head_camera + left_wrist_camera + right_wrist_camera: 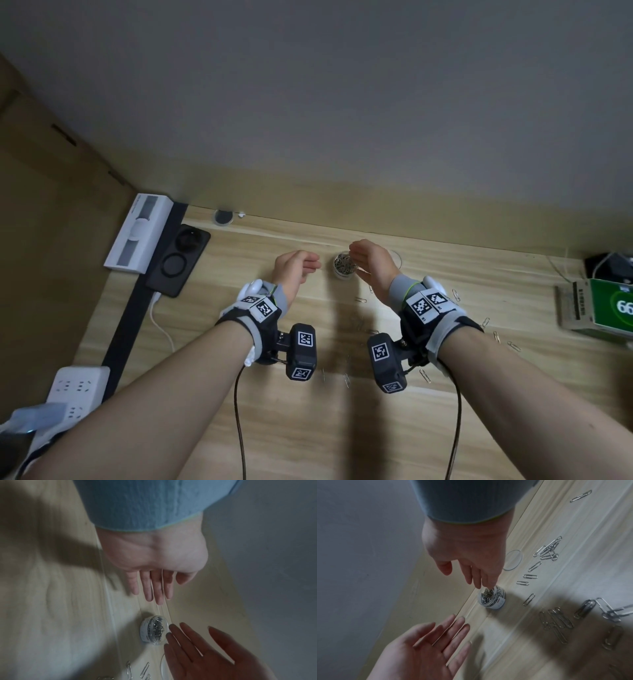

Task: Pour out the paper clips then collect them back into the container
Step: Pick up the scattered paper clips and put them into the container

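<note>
A small clear round container (344, 268) full of silver paper clips stands upright near the desk's back edge. My left hand (308, 269) hovers just left of it, fingers straight and empty. My right hand (358, 260) is at its right side. In the right wrist view the right hand's (464, 577) straight fingertips reach the container's (491, 599) open mouth. The clear lid (513, 559) lies flat beside it. Several loose paper clips (556, 622) lie scattered on the wood, and in the head view loose clips (424, 375) lie near my wrists.
A wall runs right behind the container. At the left stand a white box (137, 233), a black device (181, 260) and a white power strip (78, 383). A green-and-tan box (603, 308) sits at the right edge. Cables hang from both wrist cameras.
</note>
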Demonstrator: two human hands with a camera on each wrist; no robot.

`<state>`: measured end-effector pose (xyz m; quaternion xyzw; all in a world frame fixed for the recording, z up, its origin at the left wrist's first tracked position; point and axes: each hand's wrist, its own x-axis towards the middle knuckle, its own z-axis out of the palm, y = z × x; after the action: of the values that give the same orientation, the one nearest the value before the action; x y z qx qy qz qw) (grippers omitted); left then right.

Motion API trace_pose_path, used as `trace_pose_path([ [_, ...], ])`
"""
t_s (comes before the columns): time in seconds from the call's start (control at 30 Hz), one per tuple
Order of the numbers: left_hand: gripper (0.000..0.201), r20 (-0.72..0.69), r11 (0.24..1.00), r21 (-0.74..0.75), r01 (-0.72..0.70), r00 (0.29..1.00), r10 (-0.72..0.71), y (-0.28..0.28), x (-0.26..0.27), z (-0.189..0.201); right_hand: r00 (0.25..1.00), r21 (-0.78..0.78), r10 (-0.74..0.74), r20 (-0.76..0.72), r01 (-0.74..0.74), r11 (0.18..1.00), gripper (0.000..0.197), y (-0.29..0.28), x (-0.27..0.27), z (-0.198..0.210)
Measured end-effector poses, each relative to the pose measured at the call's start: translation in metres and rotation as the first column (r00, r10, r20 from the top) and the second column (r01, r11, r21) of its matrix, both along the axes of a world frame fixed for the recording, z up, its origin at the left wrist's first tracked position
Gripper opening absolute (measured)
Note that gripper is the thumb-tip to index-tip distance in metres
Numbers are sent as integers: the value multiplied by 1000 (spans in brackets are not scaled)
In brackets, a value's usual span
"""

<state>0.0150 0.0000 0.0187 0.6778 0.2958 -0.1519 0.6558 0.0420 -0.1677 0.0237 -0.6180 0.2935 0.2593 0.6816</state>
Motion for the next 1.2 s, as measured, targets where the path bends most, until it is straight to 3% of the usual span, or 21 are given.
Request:
trace_pose_path([
  [0.2, 21, 0, 998, 9, 55, 998, -55, 6, -20, 9, 996, -30, 64, 61, -62, 998, 10, -3, -22, 8],
  [0.5, 16, -124, 955, 176, 237, 968, -217, -3, -77, -8, 996, -172, 88, 9, -85, 981, 18, -53, -95, -3],
  [0.67, 20, -208, 815, 361, 453, 891, -404, -10, -131, -32, 996, -255, 89, -11, -89, 963, 6, -74, -156, -20],
  [0.87, 35, -163, 590, 587, 554, 795, -584, -16, -179, -53, 949, -445, 313, -46, -300, 844, 14, -80, -222, -61],
  [1.07, 28, -159, 493, 647, 582, 735, -659, -19, -194, -57, 887, -648, 462, -2, -353, 675, 25, -67, -257, -64],
  [1.2, 15, -188, 447, 659, 605, 708, -680, -20, -196, -60, 835, -730, 548, -45, -402, 553, 14, -64, -264, -67],
])
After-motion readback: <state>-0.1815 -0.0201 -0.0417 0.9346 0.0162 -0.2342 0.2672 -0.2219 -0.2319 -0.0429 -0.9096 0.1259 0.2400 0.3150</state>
